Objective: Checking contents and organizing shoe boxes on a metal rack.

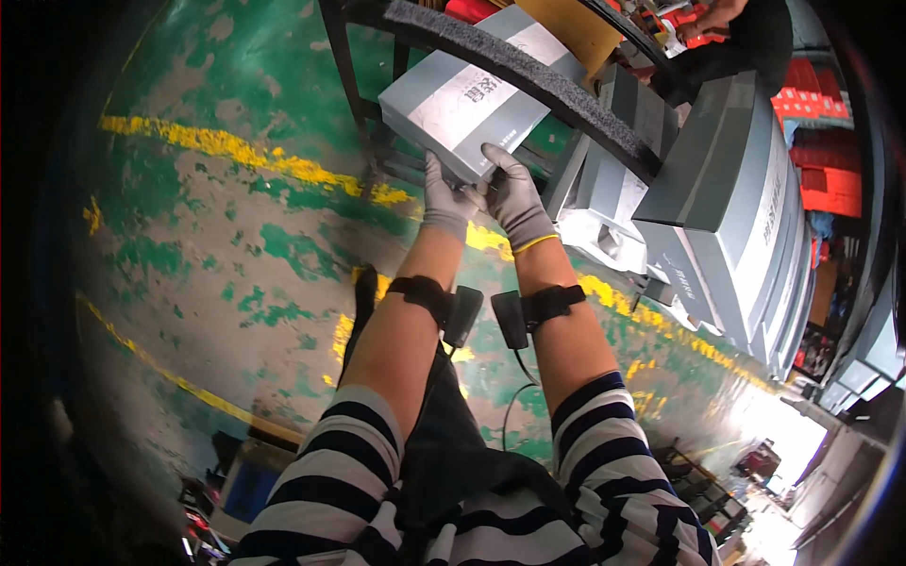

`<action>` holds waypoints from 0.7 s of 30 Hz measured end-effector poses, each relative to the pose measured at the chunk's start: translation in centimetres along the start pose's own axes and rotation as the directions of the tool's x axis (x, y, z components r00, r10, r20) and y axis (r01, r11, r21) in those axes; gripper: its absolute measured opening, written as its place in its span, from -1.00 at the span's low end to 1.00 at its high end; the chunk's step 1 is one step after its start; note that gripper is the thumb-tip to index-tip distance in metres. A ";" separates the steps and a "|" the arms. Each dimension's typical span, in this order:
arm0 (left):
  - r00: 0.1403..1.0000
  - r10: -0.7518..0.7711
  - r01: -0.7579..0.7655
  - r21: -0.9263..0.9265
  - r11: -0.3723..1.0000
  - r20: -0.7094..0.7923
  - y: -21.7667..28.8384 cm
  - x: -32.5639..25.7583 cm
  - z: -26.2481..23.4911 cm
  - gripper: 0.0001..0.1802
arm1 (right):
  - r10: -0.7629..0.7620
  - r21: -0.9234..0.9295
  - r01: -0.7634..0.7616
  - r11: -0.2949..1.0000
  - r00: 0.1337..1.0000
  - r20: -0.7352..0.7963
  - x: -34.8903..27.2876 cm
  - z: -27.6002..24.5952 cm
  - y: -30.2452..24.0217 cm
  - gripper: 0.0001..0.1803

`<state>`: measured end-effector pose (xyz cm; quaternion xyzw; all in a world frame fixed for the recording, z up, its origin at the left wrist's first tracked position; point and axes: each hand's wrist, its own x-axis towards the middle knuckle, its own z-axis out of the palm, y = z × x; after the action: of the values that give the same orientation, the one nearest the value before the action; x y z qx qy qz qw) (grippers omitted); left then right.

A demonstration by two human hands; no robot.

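Note:
A grey cardboard box [510, 118] with a pale band across its top lies tilted at the rack, partly beneath the padded bar. My left hand [446, 200], in a pale work glove, grips its near corner from the left and below. My right hand [518, 196], gloved too, holds the same corner from the right, its thumb lying on the top face. The fingers under the box are mostly hidden. Both forearms reach straight forward, each with a black strap and a small dark device on it.
A dark rack with a grey padded bar [528, 71] crosses over the box. More grey boxes [722, 212] stand on the right, beside white wrapping [604, 241]. Red items [826, 179] lie farther right. Another person's arm [722, 14] shows at the top right. The green floor [274, 250] carries worn yellow lines.

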<state>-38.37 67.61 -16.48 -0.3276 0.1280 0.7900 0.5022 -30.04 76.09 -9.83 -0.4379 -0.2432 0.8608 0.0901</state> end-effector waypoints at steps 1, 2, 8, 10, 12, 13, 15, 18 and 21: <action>0.998 -0.055 0.054 0.012 0.998 0.038 -0.1 0.0 -0.1 -0.39 | -0.018 -0.006 0.018 1.000 1.000 0.011 0.1 -0.2 0.2 -0.50; 0.975 -0.044 0.010 -0.150 0.989 -0.219 -5.0 -0.4 2.3 -0.42 | -0.063 -0.027 0.062 0.998 0.997 -0.052 -0.4 -4.2 -0.8 -0.47; 0.983 0.054 -0.115 0.364 0.924 0.174 0.1 -0.7 -3.2 -0.30 | -0.079 -0.373 0.032 0.927 0.990 -0.113 0.0 -0.8 1.5 -0.30; 0.997 -0.043 0.012 0.425 0.905 0.062 -1.0 -1.6 -1.8 -0.24 | -0.095 -0.419 0.026 0.908 0.985 -0.145 -0.9 -2.1 0.0 -0.31; 0.974 0.157 0.022 0.758 0.652 -0.163 0.8 -2.0 -0.6 -0.19 | -0.057 -0.471 -0.010 0.882 0.990 -0.129 -0.8 -1.3 -0.5 -0.21; 0.959 0.280 -0.201 0.810 0.551 0.047 2.5 -2.6 -0.8 -0.21 | -0.086 -0.539 0.016 0.842 0.991 -0.104 -0.9 -1.0 0.0 -0.05; 0.722 0.594 -0.508 0.854 0.108 0.355 4.1 -4.0 1.5 -0.28 | -0.185 -0.535 0.062 0.843 0.966 -0.179 -0.8 0.4 1.1 0.12; 0.252 0.414 -0.499 0.484 -0.719 0.875 2.4 -4.6 9.3 -0.42 | -0.578 -0.572 0.471 0.672 0.816 -0.008 0.7 -2.5 0.5 0.20; 0.436 -0.072 -0.236 0.037 -0.971 0.897 2.2 -0.8 13.3 -0.45 | -0.702 -0.290 0.663 0.690 0.711 -0.047 1.3 -3.8 1.0 0.14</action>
<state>-45.20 73.08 -6.26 0.5370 0.8022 0.2467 -0.0856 -27.75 76.99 -13.15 -0.3884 -0.4882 0.6904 0.3662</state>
